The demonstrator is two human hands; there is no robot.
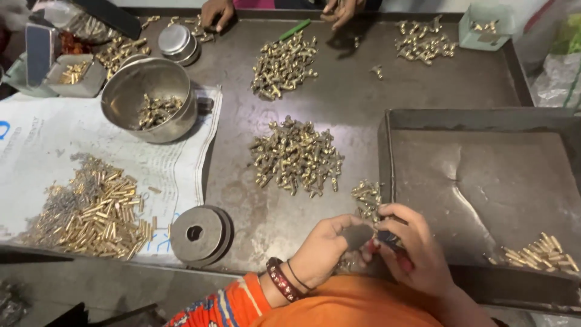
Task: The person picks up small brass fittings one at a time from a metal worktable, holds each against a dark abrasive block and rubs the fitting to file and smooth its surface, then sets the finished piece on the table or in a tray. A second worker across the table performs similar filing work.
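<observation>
Head view, looking down on a dark metal worktable. Left hand and right hand are close together at the table's near edge, fingers curled around a small dark tool with a red part; the piece being worked sits between the fingertips, too small and covered to tell apart. Left hand is clenched on the tool's dark end, right hand is pinched on the red-and-dark part; exact split of the grip is hard to tell. Left wrist has a red bangle and a thin black band; orange sleeve below.

Just above the hands: small cluster of brass fittings, touching the wall of a shallow metal tray on the right. Tray holds a few brass pins in its near right corner.

Centre of table: big pile of brass fittings; another pile farther up, green pen-like stick beside it. Third pile at far right, near a small pale box.

Left: steel bowl with some brass parts, resting on white printed sheet; heap of brass tubes on same sheet. Grey metal disc with hole at the sheet's edge. Round steel tin farther up.

Another person's hands at far edge.
</observation>
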